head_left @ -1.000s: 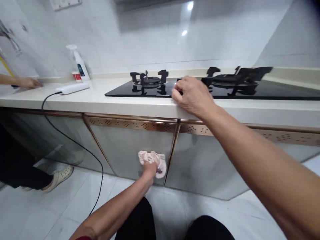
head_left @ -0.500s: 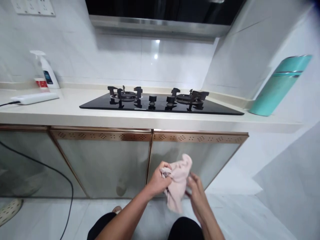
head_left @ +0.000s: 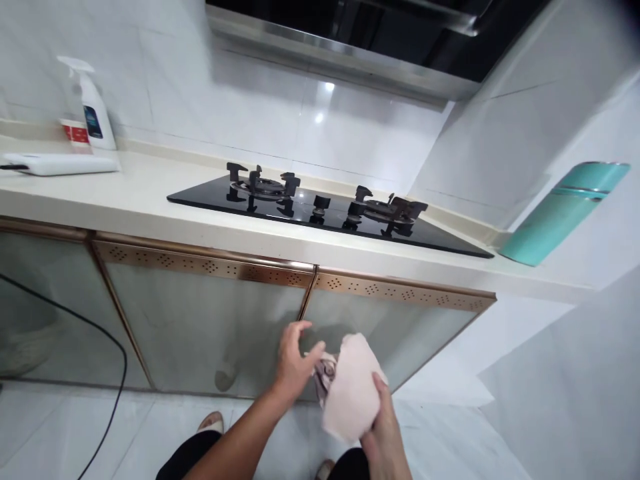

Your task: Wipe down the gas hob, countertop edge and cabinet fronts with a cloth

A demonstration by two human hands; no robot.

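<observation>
A pale pink cloth (head_left: 353,390), folded into a pad with a darker patterned part at its left side, hangs in front of the lower cabinet door. My right hand (head_left: 383,420) grips it from the right, thumb on the near face and the other fingers behind. Just left of the cloth, my left hand (head_left: 295,360) has its fingers and thumb spread apart. Its thumb tip is close to the cloth's edge; whether they touch I cannot tell.
Beyond the hands, a black gas hob (head_left: 300,210) sits on the pale countertop (head_left: 145,200). A turquoise container (head_left: 563,217) stands at its right. To the left are a spray bottle (head_left: 95,110), a red-and-white cup (head_left: 75,132) and a white device (head_left: 65,164). A black cable (head_left: 113,337) hangs down to the floor.
My left hand has let go of the cloth and opened. My right hand, earlier loose beside it, now grips the cloth, which looks flatter. The view has tilted.
</observation>
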